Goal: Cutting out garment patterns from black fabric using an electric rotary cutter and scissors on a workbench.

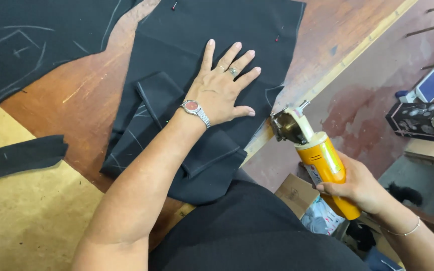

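Black cloth, several layers stacked and chalk-lined, lies on the wooden table, its lower edge running to the table's lip at about 4 o'clock from centre. Left hand is spread flat on the stack, fingers open, grasping nothing; judging by the splay, it pins the layers so they don't creep. Watch and rings are on that hand. Two pins at 12 o'clock hold the top edge, likely for the same reason. Right hand is closed round the orange body of a handheld rotary cutter, held at 3 o'clock from the left hand, off the table edge, blade end tilted up and toward the cloth. Blade looks just beside the cloth's edge; cannot tell if it touches. More chalked black cloth at 10 o'clock, a loose black strip at 8 o'clock. Cardboard box on the floor below the cutter.
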